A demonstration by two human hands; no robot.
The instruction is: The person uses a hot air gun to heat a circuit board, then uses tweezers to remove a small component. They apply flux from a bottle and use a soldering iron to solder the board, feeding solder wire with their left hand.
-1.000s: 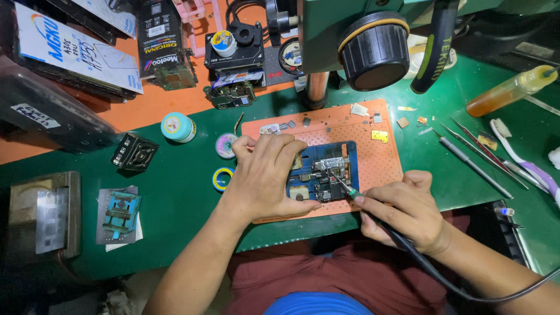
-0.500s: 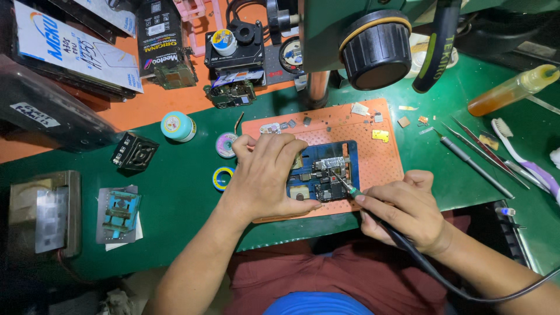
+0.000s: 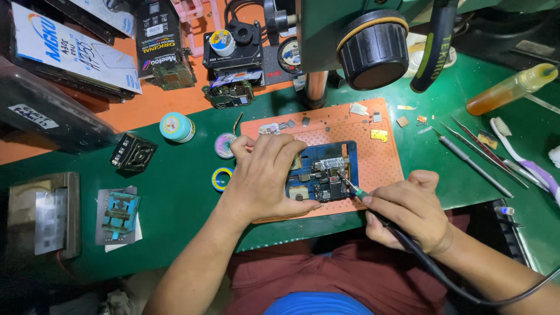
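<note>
Circuit board [image 3: 324, 178] pinned under flat left hand [image 3: 265, 175]; right hand [image 3: 408, 210] pinches soldering iron [image 3: 357, 193] to it

The widest free room lay on the green table [image 3: 175, 192] left of centre in the frame, between the left hand [image 3: 265, 175] and the stencil plates [image 3: 119, 214] at lower left. Two small tape rolls [image 3: 223, 160] and a teal jar [image 3: 177, 127] stood just beside that hand, narrowing the way upward. The orange work mat [image 3: 385, 160] was half covered by the blue board holder [image 3: 324, 175], with loose chips scattered along its upper edge. Above it, the microscope's black knob [image 3: 373, 49] and column [image 3: 315, 87] blocked approach from the top. To the right, tweezers and probes [image 3: 475, 154] lay slantwise near the right hand [image 3: 408, 210], whose cable [image 3: 443, 274] trailed to the lower right corner.
</note>
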